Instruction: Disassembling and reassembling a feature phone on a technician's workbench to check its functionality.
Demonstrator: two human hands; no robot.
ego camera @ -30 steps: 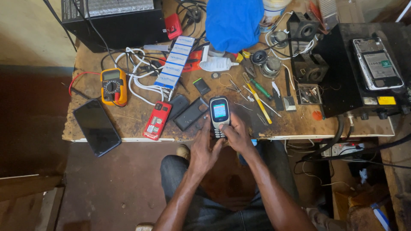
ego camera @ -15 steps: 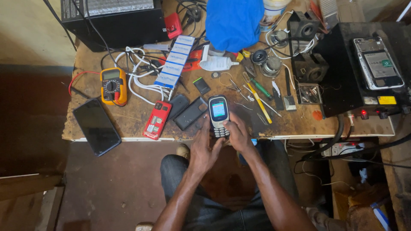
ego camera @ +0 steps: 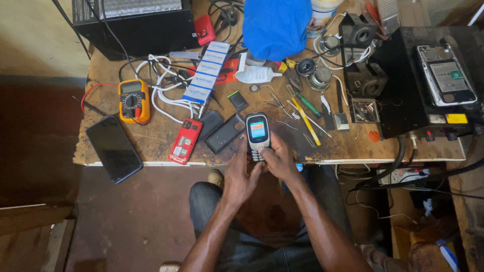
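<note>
Cluttered wooden workbench (ego camera: 151,143) — both hands (ego camera: 241,176) (ego camera: 278,162) hold a lit keypad phone (ego camera: 257,130).

Yellow multimeter (ego camera: 133,100), red phone (ego camera: 185,141), black smartphone (ego camera: 114,148) on cluttered workbench (ego camera: 353,148).

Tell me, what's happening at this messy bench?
A seated person holds a small keypad phone in both hands, left hand and right hand, its screen lit, just over the front edge of a worn wooden workbench. Nearby lie a red phone, a yellow multimeter and a black smartphone.
</note>
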